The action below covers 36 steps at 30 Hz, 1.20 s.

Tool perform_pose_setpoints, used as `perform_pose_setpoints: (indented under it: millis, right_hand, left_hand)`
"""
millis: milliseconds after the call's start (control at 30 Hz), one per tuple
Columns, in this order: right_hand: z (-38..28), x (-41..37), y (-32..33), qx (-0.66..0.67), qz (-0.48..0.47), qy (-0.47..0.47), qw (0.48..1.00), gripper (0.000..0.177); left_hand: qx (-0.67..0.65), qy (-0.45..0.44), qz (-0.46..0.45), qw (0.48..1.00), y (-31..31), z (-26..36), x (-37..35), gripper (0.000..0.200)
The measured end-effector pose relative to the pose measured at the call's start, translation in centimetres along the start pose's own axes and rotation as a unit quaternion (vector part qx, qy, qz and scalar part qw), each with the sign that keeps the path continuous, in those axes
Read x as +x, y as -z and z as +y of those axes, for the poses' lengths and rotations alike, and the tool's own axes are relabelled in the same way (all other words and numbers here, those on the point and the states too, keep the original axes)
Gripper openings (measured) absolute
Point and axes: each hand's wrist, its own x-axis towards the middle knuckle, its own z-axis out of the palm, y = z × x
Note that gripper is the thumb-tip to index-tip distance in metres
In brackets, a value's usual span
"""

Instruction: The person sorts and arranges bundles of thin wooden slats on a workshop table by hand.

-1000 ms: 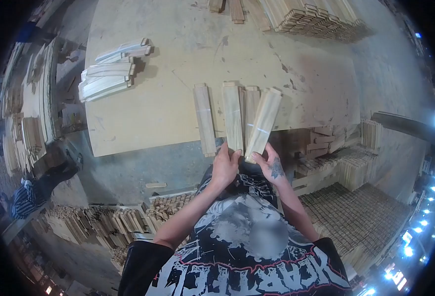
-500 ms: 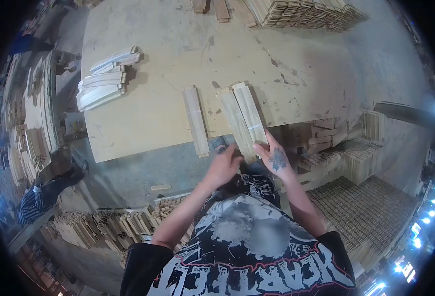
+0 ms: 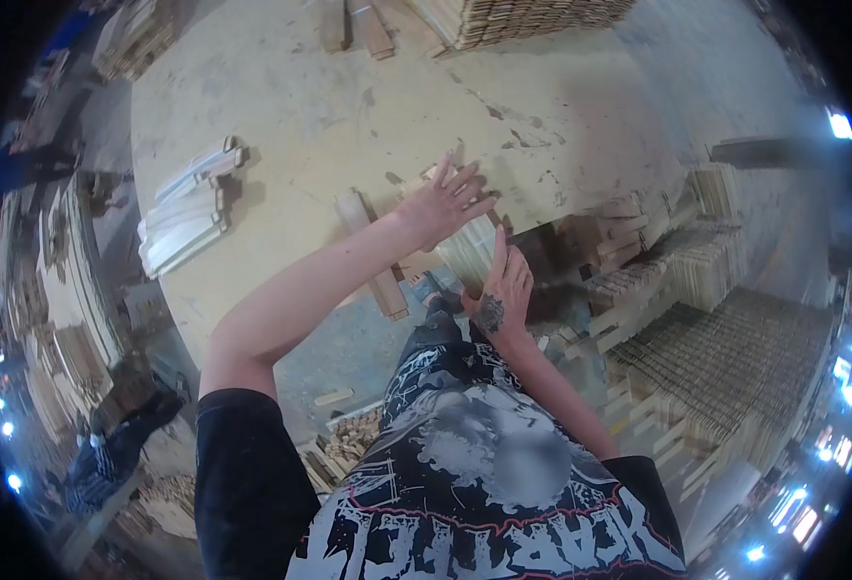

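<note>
Standing at the near edge of the plywood table (image 3: 300, 106), the person has both hands on a bundle of wooden slats (image 3: 471, 253) that lies lengthwise, its near end jutting just over the edge. The right hand (image 3: 499, 295) sits at that near end with the index finger straight along the slats. The other fingers look curled, and I cannot tell whether they grip anything. The left hand (image 3: 442, 201) reaches further out and lies flat on the far part of the bundle, fingers spread wide and clamped on nothing.

The slats look like thin, dry, stiff wood, probably light one by one. Their smooth faces would likely slide on each other and let a loose bundle fan out. Squeezing it from both long sides near the middle, or pinning both ends, seems the surest hold.

Just left of the bundle, partly under the left forearm, lies a separate narrow strip of slats (image 3: 383, 285). Well apart, towards the left edge, rests a heap of paler slats (image 3: 186, 213). At the far end stands a large stack of slats (image 3: 532, 14), and more stacked wood (image 3: 726, 319) covers the floor on the right.
</note>
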Motion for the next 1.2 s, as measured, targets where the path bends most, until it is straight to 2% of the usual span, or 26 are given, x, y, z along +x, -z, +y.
perform_pose_setpoints:
  millis: [67,167,267,367,467,667,733,800,900,1000,1100,1133,1200]
  right_hand:
    - [0.9,0.3,0.1,0.02,-0.009,0.004,1.0,0.12]
    - [2.1,1.0,0.9,0.03,-0.007,0.046,0.998,0.117]
    - [3.0,1.3,0.9,0.022,0.015,0.083,0.996,0.114]
    - [3.3,1.3,0.8,0.028,0.036,0.095,0.994,0.113]
    - [3.8,1.5,1.1,0.022,0.029,0.052,0.998,0.112]
    - [5.7,3.4,5.1,0.009,-0.081,0.114,0.99,0.106]
    - [5.7,4.0,9.0,-0.021,-0.147,0.172,0.974,0.107]
    - [5.4,4.8,13.2,-0.029,-0.23,0.203,0.951,0.108]
    - [5.3,6.8,18.1,0.002,-0.364,0.208,0.908,0.111]
    - [6.0,9.3,20.3,0.068,-0.442,0.205,0.871,0.116]
    - [7.3,11.1,19.0,0.246,-0.42,0.191,0.853,0.121]
    - [7.4,11.0,17.8,0.354,-0.394,0.14,0.837,0.123]
    - [6.4,10.2,14.4,0.509,-0.323,0.097,0.792,0.122]
  left_hand:
    - [0.0,-0.027,-0.061,0.998,0.0,-0.6,0.5,0.126]
    - [-0.067,-0.038,-0.071,0.994,-0.3,-1.3,-0.5,0.129]
    - [-0.064,-0.036,0.008,0.997,-1.3,-1.4,-1.6,0.128]
    - [-0.084,-0.05,-0.034,0.995,-1.3,-1.8,-1.4,0.127]
    - [-0.146,-0.042,0.001,0.988,-2.2,-2.0,-1.9,0.127]
    - [-0.215,0.022,0.087,0.972,-2.9,0.5,-3.9,0.123]
    - [-0.317,0.047,0.062,0.945,-1.8,2.3,-5.3,0.12]
    - [-0.412,0.064,0.069,0.906,0.1,4.3,-7.1,0.116]
    - [-0.555,0.091,0.026,0.827,1.9,8.0,-7.8,0.116]
    - [-0.721,0.097,0.054,0.684,1.7,11.6,-7.8,0.117]
    - [-0.822,0.143,0.117,0.539,2.6,15.1,-8.4,0.116]
    - [-0.862,0.134,0.154,0.464,4.0,15.6,-9.1,0.115]
    - [-0.861,0.199,0.217,0.415,4.3,17.5,-10.0,0.112]
